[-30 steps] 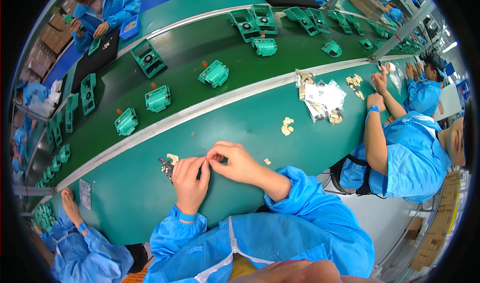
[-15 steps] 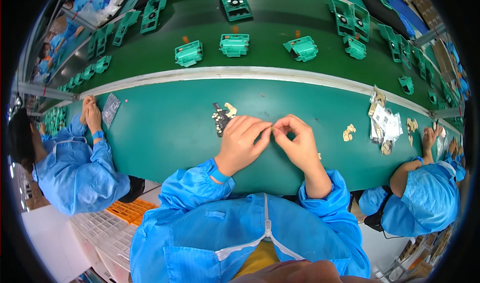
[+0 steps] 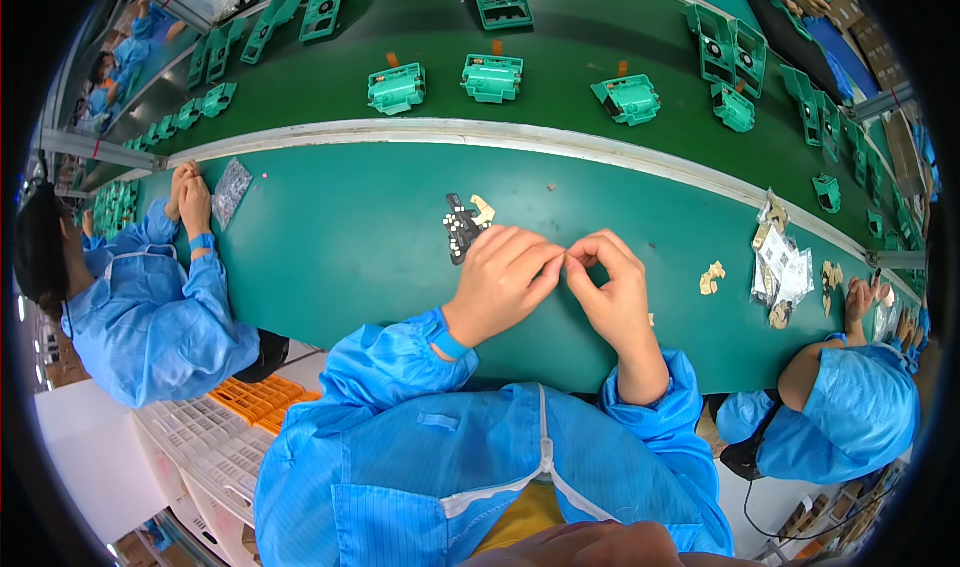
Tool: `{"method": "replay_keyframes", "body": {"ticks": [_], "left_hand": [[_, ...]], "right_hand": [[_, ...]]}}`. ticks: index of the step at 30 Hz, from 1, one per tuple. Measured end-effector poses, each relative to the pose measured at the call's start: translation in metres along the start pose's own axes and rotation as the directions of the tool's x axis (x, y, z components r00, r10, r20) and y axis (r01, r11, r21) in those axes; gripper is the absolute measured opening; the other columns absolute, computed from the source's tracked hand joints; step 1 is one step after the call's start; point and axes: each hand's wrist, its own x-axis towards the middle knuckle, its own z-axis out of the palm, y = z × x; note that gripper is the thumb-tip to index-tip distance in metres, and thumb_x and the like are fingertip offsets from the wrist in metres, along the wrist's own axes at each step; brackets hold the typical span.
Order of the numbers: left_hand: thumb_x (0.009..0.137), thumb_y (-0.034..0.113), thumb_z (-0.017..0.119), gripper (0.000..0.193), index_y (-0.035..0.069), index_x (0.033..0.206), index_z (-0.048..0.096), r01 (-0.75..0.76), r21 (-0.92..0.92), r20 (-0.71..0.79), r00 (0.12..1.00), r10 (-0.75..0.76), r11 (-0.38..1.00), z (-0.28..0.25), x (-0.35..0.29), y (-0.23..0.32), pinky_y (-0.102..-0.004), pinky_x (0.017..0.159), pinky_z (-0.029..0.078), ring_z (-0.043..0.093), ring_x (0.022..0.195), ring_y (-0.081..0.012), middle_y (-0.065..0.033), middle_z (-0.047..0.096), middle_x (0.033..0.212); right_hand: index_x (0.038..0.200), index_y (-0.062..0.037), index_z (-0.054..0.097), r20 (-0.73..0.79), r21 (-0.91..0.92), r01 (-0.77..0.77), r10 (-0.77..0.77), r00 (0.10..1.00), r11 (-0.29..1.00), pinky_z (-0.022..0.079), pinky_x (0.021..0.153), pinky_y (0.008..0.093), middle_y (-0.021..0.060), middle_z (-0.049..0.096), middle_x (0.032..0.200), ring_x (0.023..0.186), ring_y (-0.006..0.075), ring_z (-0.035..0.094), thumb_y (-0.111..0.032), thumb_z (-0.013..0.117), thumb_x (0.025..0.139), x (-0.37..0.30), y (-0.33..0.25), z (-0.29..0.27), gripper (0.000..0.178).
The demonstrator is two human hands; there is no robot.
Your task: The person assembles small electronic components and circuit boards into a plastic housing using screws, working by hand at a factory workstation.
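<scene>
Above the green table, my left hand (image 3: 505,279) and my right hand (image 3: 610,285) meet fingertip to fingertip. Both are closed in a pinch; whatever lies between the fingers is too small or too hidden to make out. Just beyond my left hand lies a cluster of small black parts with pale pieces (image 3: 461,229), partly covered by the hand. A cream-coloured piece (image 3: 483,209) rests against that cluster. Beside my right wrist a bit of another pale piece (image 3: 651,319) shows on the table.
Cream pieces (image 3: 711,278) and clear bags (image 3: 781,267) lie to the right. Beyond a pale rail (image 3: 480,136), green plastic housings (image 3: 492,77) stand on a dark green belt (image 3: 420,32). Co-workers in blue sit at left (image 3: 160,317) and right (image 3: 845,407). A small bag (image 3: 232,194) lies far left.
The whole view has shifted slightly, so the table and belt sit a little higher and further right. My hands stay pinched together at the fingertips, with little change in pose.
</scene>
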Motion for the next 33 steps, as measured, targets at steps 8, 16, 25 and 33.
{"method": "replay_keyframes", "body": {"ticks": [8,16,25,33], "left_hand": [[0.073,0.002,0.075,0.012,0.006,0.082,0.068,-0.012,0.006,0.015,1.0,0.012,1.0,0.005,-0.001,0.0,-0.0358,0.067,0.046,0.062,0.071,-0.0225,-0.0044,0.065,0.078],[0.073,0.002,0.075,0.012,0.006,0.082,0.068,-0.006,0.041,0.026,1.0,0.005,0.999,0.009,0.0,0.002,-0.0358,0.069,0.044,0.061,0.071,-0.0219,-0.0035,0.063,0.078],[0.075,0.004,0.075,0.011,0.006,0.083,0.069,-0.023,0.008,0.047,0.999,0.022,1.0,0.012,0.001,0.005,-0.0363,0.07,0.043,0.062,0.073,-0.0216,-0.0037,0.065,0.08],[0.074,0.003,0.074,0.011,0.007,0.082,0.068,-0.032,0.035,0.036,0.999,0.031,0.999,0.018,0.002,0.006,-0.036,0.07,0.043,0.061,0.071,-0.021,-0.0033,0.064,0.078]], "right_hand": [[0.085,-0.0004,0.063,-0.004,-0.084,0.082,-0.083,0.997,0.993,0.05,0.065,0.0351,0.011,0.062,0.08,0.073,0.0256,0.062,0.002,0.067,0.077,-0.001,0.008,-0.003,0.01],[0.084,0.0001,0.062,-0.002,-0.093,0.062,-0.063,0.998,0.994,0.051,0.064,0.0344,0.011,0.061,0.079,0.072,0.0247,0.062,0.003,0.067,0.076,-0.002,0.009,-0.006,0.01],[0.084,0.0006,0.061,-0.011,-0.102,0.057,-0.059,0.998,0.993,0.052,0.065,0.0334,0.0111,0.061,0.079,0.072,0.0236,0.063,0.003,0.067,0.076,-0.002,0.011,-0.011,0.01],[0.084,0.0004,0.062,-0.004,-0.124,0.071,-0.072,0.997,0.99,0.053,0.063,0.0345,0.012,0.064,0.079,0.071,0.0249,0.065,0.002,0.068,0.078,-0.003,0.017,-0.013,0.009]]}}
